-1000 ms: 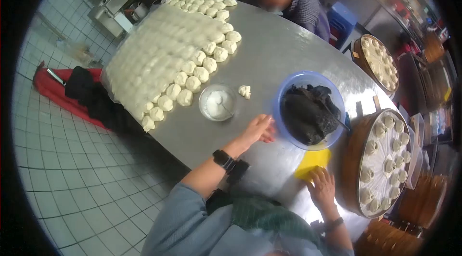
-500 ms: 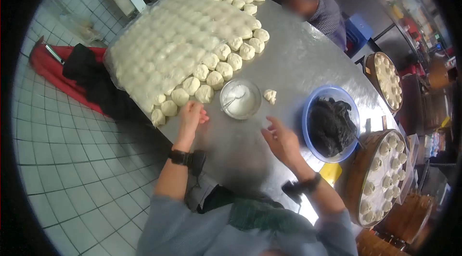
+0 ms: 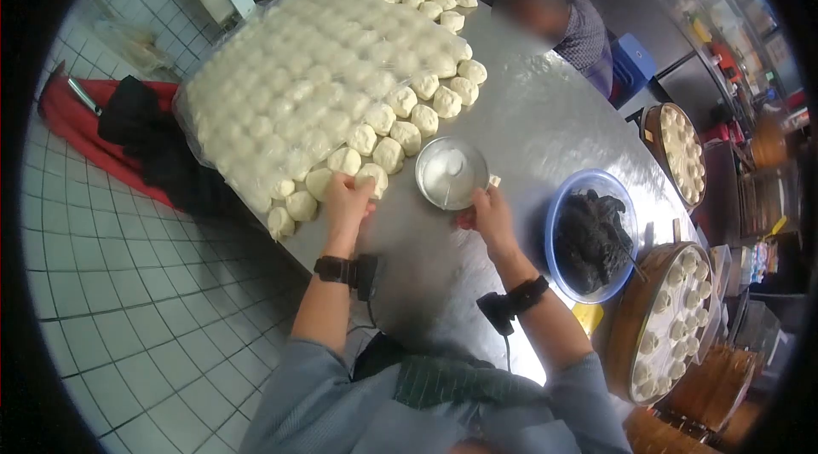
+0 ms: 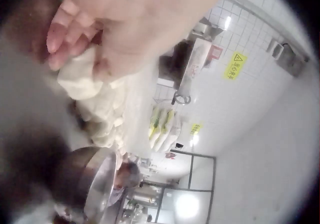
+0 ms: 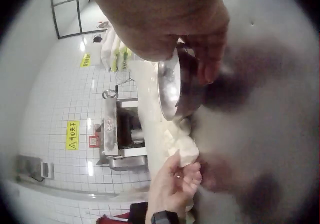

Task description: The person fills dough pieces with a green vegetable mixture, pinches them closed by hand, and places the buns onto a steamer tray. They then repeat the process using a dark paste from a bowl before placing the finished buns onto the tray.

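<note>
My left hand [image 3: 346, 205] is at the front edge of the rows of dough balls. It pinches one dough ball [image 4: 80, 79] between thumb and fingers, which also shows in the right wrist view. My right hand [image 3: 492, 217] grips the near right rim of a small metal bowl [image 5: 192, 91], thumb at the edge and fingers against the outside. White powder [image 3: 445, 167] and a spoon lie in the bowl. A small dough piece [image 3: 495, 181] peeks out beside the bowl, mostly hidden by the right hand.
Clear plastic sheeting [image 3: 281, 70] covers most of the dough balls. A blue bowl [image 3: 552, 237] of black filling [image 3: 590, 241] stands to the right, above a yellow scraper [image 3: 588, 316]. Two bamboo steamers [image 3: 629, 318] of shaped buns are at the right edge. A person [image 3: 584, 36] sits across the table.
My right hand has left the yellow scraper and come across to the metal bowl. My left hand has moved from near the blue bowl to the dough balls and taken hold of one.
</note>
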Demonstrator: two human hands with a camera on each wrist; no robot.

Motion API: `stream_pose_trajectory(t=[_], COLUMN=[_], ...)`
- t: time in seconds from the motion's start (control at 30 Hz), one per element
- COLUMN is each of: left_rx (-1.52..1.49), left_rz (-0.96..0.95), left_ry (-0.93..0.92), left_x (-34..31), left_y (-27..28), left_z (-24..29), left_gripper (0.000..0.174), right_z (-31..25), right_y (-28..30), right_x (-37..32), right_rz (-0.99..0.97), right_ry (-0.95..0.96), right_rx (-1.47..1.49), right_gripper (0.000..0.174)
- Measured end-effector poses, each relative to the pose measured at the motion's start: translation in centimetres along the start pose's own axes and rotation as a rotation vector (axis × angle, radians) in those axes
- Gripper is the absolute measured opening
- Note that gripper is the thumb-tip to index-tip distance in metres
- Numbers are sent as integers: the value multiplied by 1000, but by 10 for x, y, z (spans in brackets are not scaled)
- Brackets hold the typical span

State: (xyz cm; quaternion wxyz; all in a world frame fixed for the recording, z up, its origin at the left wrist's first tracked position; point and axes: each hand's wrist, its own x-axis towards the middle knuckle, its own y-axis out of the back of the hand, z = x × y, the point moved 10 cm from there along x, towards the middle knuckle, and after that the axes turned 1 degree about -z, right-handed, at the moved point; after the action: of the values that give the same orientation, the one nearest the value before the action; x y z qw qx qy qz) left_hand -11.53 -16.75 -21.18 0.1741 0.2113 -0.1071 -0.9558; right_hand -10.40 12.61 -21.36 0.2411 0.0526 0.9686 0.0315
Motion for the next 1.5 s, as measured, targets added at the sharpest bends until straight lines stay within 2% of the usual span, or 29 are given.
stream_pose_trajectory(t=[0.03, 0.07, 0.1, 0.2, 0.27, 0.3, 0.33, 0.37, 0.4, 0.43, 0.47, 0.53, 0.57, 0.6, 0.67, 0.7, 0.77, 0.87, 0.93, 1.0, 1.03, 1.07, 1.1, 1.17, 1.27, 1.33, 1.37, 1.43, 1.5], left_rx=[-1, 21, 43, -192, -336, -331, -325, -325, -394, -460, -458, -389, -336, -328, -254, -244, -341, -307, -247, 60, 191, 195, 282, 377, 312, 105, 114, 4, 85], left_rz=[-1, -54, -106, -414, -568, -592, -620, -632, -663, -691, -703, -880, -957, -962, -1000, -1005, -853, -739, -704, -671, -615, -609, -600, -593, -487, -456, -457, -706, -674], left_ry=[-3, -114, -222, -232, -45, -31, -21, -25, 92, 216, 216, 355, 318, 319, 98, 94, 197, 284, 288, 99, -14, -21, 11, 54, 1, -56, -49, -18, -32], left_x=[-4, -15, -30, -103, -133, -142, -150, -154, -162, -172, -174, -180, -184, -183, -182, -186, -183, -193, -191, -177, -171, -168, -170, -171, -157, -156, -157, -163, -154], left_y=[0, -5, -11, -33, -51, -59, -66, -69, -74, -79, -77, -82, -88, -94, -104, -107, -109, -120, -125, -128, -127, -126, -124, -119, -105, -101, -104, -147, -153], left_z=[-1, 4, 7, 18, -8, -26, -32, -34, -36, -39, -34, -34, -34, -44, -47, -45, -47, -59, -62, -64, -59, -59, -48, -51, -50, -35, -41, -49, -52], left_gripper=[29, 25, 22, 19, 20, 19, 18, 18, 18, 20, 20, 28, 32, 32, 28, 28, 25, 24, 25, 29, 32, 32, 32, 31, 30, 28, 28, 25, 24], right_z=[2, 3, 5, 16, 18, 29, 35, 37, 39, 41, 47, 30, 24, 17, 23, 33, 45, 60, 67, 72, 59, 46, 43, 7, 34, 28, 29, 25, 20], right_y=[0, -1, 0, 6, -29, -35, -35, -33, -31, -26, -20, -13, -10, -9, -8, -3, 7, 22, 32, 36, 37, 35, 34, 14, -7, -8, -10, -1, 12], right_x=[-4, -8, -15, -47, -77, -88, -95, -97, -99, -97, -100, -109, -114, -120, -128, -125, -122, -121, -117, -117, -121, -124, -121, -151, -135, -126, -126, -131, -140], right_rz=[-2, -5, -5, 5, -297, -353, -344, -333, -319, -269, -257, -246, -238, -259, -276, -226, -173, -90, -53, -93, -74, -51, -50, -17, -91, -106, -124, -126, -122], right_ry=[-13, -24, -23, -66, -118, -172, -174, -92, -11, 62, 61, 168, 169, 155, 142, 132, 128, 60, 83, 84, 205, 331, 342, 870, 901, 891, 874, 880, 895], right_rx=[109, 218, 217, 118, 91, 108, 112, -60, -232, -215, -214, -99, -93, -103, -101, 12, 131, 68, -167, -254, -435, -616, -612, -784, -960, -948, -944, -923, -907], right_gripper=[41, 43, 43, 49, 51, 49, 49, 48, 46, 43, 43, 41, 41, 41, 42, 41, 41, 37, 33, 32, 34, 37, 37, 46, 52, 53, 54, 55, 55])
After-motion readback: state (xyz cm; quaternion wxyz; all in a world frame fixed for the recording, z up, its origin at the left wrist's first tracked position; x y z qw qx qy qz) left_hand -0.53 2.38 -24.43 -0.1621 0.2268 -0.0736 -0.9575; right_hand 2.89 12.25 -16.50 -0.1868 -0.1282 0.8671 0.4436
